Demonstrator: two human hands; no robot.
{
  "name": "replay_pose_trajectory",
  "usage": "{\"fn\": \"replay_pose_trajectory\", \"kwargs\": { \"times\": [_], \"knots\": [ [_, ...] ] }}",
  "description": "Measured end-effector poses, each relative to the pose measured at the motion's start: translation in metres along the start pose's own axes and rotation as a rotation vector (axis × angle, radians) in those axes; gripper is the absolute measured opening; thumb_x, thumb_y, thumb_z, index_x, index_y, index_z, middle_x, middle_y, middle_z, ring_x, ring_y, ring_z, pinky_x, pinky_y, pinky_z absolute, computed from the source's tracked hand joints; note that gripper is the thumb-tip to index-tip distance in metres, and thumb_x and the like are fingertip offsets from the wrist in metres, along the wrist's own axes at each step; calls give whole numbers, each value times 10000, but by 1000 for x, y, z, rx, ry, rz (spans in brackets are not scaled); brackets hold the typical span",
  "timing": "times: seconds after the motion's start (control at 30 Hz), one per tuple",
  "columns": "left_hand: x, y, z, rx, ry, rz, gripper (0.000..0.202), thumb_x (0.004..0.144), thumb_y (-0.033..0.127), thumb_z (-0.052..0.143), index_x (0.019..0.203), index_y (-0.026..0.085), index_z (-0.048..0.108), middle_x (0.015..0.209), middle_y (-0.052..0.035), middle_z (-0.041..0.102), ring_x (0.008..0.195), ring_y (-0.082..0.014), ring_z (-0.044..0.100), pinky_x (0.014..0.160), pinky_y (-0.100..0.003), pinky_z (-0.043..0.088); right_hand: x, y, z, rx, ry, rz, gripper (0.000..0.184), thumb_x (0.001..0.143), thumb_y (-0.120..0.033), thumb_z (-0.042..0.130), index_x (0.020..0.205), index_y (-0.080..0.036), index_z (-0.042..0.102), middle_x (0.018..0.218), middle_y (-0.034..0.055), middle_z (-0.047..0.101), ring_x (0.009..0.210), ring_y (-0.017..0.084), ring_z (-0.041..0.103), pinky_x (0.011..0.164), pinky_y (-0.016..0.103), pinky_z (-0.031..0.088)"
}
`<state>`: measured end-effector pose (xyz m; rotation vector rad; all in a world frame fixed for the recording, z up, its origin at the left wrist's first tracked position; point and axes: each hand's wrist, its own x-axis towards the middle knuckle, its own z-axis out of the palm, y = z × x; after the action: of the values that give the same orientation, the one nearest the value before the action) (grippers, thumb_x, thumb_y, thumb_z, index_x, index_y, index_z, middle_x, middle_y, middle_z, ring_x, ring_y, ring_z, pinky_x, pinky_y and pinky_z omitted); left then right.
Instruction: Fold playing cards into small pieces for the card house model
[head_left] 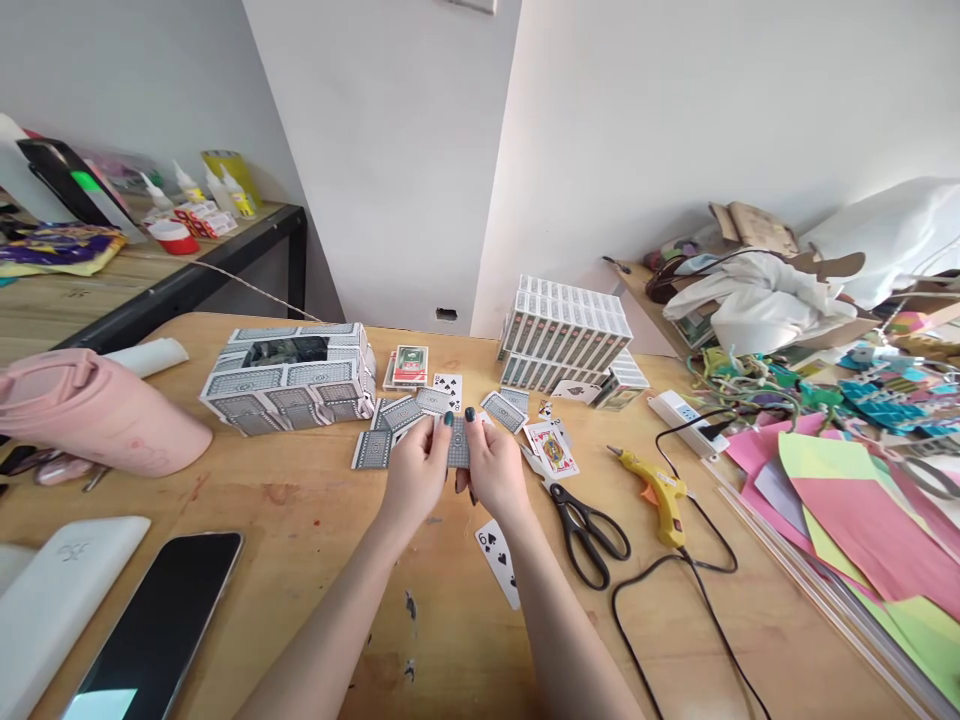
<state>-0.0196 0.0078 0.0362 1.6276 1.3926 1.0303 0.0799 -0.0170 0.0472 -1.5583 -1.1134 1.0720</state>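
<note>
Both hands pinch one card at frame centre.
Left hand (415, 478) and right hand (496, 474) grip the face-down card (458, 446) by its edges above the desk (300, 520); scissors (586, 524) lie to the right.

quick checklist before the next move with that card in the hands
1. Grip on the card: ok, left hand and right hand both pinch it, patterned back showing.
2. Scissors apart from the hands: ok, lying to their right.
3. Glue gun hot or cold: cannot tell.
4. Table below the hands bare: not ok, a spade card lies by the right wrist.
</note>
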Motion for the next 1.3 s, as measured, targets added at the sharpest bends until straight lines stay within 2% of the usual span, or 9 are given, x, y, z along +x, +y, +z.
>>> {"fn": "replay_pose_trajectory", "kwargs": {
  "times": [0.13,0.3,0.5,0.63,0.77,0.9,0.97,1.13,1.3],
  "knots": [
    [-9,3,6,163,55,89,404,812,376,428,506,194,239,413,66,254,414,-80,266,437,-232,203,4,6,0,-142,109,31,551,860,-564,272,447,-206,342,278,-43,363,255,90,370,318,191,265],
    [-10,-6,11,229,84,141,471,830,392,395,463,194,176,368,61,201,379,-79,208,433,-258,161,8,14,2,-284,247,-76,560,840,-557,326,409,-209,240,342,-45,305,331,85,295,378,229,198],
    [2,-20,2,231,6,80,503,856,455,358,428,191,369,369,16,406,389,-105,382,457,-247,252,16,29,1,-356,228,-71,512,862,-540,269,470,-215,313,394,-28,392,388,118,372,419,233,245],
    [18,-41,-23,322,160,-7,352,857,395,372,663,192,585,548,-11,582,551,-148,535,531,-238,340,26,44,-7,-349,126,39,431,867,-477,309,533,-215,385,454,-14,479,435,137,461,429,225,311],
    [31,-70,-36,473,207,244,175,782,300,509,890,196,598,839,-54,641,797,-205,568,733,-299,421,31,53,-2,-264,-27,133,254,835,-339,421,618,-211,393,505,-36,499,364,102,458,363,198,311],
    [36,-93,-30,547,135,421,397,770,285,549,1154,192,508,1154,-112,572,1093,-273,480,936,-408,372,26,56,8,-249,-84,158,99,793,-237,478,710,-192,445,578,-23,572,305,89,471,329,191,322],
    [38,-100,-25,555,111,422,430,786,281,533,1202,191,469,1191,-122,547,1121,-274,468,944,-422,375,22,56,8,-265,-78,158,50,782,-227,503,786,-180,486,586,-22,589,298,89,475,338,192,329],
    [37,-97,-23,529,145,354,418,752,254,574,1158,199,491,1093,-110,553,1056,-277,489,906,-427,408,11,56,-5,-404,10,56,252,778,-298,541,996,-175,574,545,-19,597,429,135,558,470,221,391],
    [32,-84,-29,413,341,341,462,702,166,597,1153,168,495,1104,-127,471,1079,-257,474,946,-398,402,9,59,-26,-671,205,-25,211,790,-244,495,925,-182,644,843,76,673,734,193,622,643,269,418]
  ]
}}
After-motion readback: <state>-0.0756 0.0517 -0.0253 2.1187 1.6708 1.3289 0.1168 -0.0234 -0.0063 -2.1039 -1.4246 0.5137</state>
